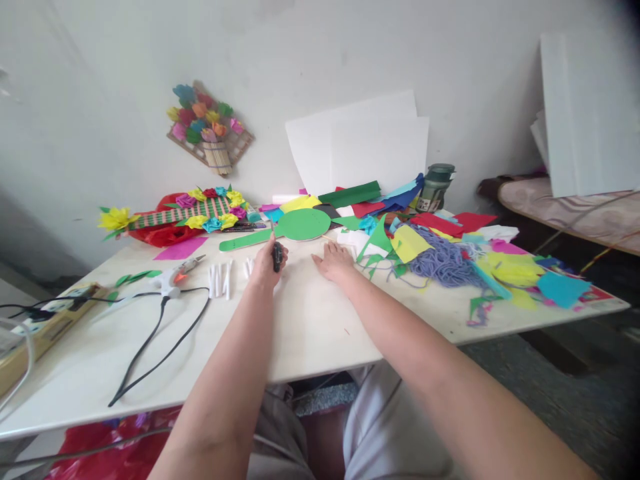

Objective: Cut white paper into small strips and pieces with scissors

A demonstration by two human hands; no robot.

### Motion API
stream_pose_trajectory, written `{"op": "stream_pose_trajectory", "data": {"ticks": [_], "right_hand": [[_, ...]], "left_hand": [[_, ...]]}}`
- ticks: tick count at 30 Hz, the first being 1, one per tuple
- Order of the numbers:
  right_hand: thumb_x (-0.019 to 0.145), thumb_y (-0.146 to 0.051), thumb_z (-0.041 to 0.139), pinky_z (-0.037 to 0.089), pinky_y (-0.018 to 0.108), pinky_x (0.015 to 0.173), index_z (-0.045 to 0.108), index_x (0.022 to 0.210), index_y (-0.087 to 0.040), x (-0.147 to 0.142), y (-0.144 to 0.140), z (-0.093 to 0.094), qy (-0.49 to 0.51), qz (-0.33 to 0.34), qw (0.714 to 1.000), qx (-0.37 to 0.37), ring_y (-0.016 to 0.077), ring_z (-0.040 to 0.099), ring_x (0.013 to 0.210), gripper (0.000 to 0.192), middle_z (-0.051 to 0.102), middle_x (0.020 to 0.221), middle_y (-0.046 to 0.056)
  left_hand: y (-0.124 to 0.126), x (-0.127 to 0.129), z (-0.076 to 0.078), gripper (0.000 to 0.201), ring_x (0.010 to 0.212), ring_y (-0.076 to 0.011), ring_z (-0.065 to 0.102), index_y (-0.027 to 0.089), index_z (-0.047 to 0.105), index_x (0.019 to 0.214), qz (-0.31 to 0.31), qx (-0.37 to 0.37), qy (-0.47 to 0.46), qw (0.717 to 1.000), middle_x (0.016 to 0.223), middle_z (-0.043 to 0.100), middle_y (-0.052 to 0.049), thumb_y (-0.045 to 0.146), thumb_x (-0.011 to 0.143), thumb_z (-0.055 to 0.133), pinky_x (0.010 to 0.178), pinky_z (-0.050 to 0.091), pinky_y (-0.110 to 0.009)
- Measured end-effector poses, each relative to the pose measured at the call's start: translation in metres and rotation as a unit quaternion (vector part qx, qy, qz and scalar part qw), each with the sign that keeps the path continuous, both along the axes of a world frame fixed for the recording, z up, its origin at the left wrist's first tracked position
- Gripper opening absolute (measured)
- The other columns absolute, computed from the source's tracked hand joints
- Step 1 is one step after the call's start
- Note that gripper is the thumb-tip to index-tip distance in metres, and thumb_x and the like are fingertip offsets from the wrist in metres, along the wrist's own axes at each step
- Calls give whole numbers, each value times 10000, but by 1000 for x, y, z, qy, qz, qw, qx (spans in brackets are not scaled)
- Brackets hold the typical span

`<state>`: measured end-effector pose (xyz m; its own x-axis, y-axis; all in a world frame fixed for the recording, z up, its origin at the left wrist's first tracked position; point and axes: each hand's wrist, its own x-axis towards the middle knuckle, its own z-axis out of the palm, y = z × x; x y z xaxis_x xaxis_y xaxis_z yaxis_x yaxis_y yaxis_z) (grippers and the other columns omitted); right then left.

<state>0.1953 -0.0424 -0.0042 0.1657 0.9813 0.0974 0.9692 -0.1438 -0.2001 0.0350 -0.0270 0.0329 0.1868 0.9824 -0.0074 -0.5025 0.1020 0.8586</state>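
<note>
We gripped a black-handled cutter [277,255] in our left hand [267,265], fingers closed around it. Our right hand [334,260] lay flat, fingers spread, steadying white paper [300,267] on the counter [320,333].

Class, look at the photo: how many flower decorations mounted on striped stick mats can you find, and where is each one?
2. One flower decoration hangs on the wall, upper left. The other flower decoration lies on the table at its far left edge, over red plastic. Clutter could hide more.
</note>
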Motion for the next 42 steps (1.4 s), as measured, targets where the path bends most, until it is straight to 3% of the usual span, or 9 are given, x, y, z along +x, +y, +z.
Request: {"op": "stream_pose_trajectory", "data": {"ticks": [5,11,12,15,24,31,35,42], "right_hand": [[884,-425,279,63,408,1085,298,1378,-6,-13,-2,15,0,3,1000,7,265,158,1357,648,235,1462,175],[883,-444,210,268,404,1025,319,1362,-11,-71,1,26,158,18,987,9,278,298,1299,655,295,1435,182],[890,-429,180,264,410,1027,326,1358,-13,-80,-1,23,168,22,985,9,276,313,1291,642,319,1424,181],[894,-404,196,116,434,1084,286,1378,3,-93,-7,12,132,46,990,24,281,171,1352,638,251,1458,168],[901,-469,156,94,327,1102,215,1426,-91,-33,2,5,55,216,975,-19,180,129,1372,649,164,1497,67],[897,-468,166,69,353,1102,199,1429,-83,11,8,3,-1,182,983,-28,192,81,1380,657,110,1505,73],[896,-468,192,31,405,1101,208,1429,-112,13,14,3,-7,177,984,-19,191,66,1382,641,100,1506,56],[906,-436,192,60,442,1095,256,1416,-160,-14,18,10,1,215,976,-34,179,100,1377,584,170,1494,27]], "left_hand": [[2,2,-1,379,327,-47,372,162,431,599,8,-8,0,1000,447,473,19,486,748,558,301,164,-162],[9,-1,-3,365,335,-50,382,173,436,589,68,0,-46,997,413,439,37,474,759,553,316,213,-169],[9,-2,-3,368,333,-49,378,174,434,587,75,1,-53,996,412,437,38,475,761,551,317,218,-170],[8,-6,-3,376,326,-45,363,173,428,588,77,-2,-61,995,421,449,36,485,766,540,309,201,-170],[6,-3,-5,376,323,-46,374,169,433,589,62,16,-33,997,426,466,24,482,753,562,302,184,-166],[8,2,-9,387,337,-58,404,165,446,582,63,25,19,997,437,497,11,497,723,587,307,194,-172],[10,5,-11,390,343,-67,421,166,461,572,77,42,36,996,436,509,-1,505,722,585,314,211,-183],[13,-1,-6,423,326,-60,395,169,454,553,125,40,9,991,420,490,2,534,748,542,314,214,-188]]}}
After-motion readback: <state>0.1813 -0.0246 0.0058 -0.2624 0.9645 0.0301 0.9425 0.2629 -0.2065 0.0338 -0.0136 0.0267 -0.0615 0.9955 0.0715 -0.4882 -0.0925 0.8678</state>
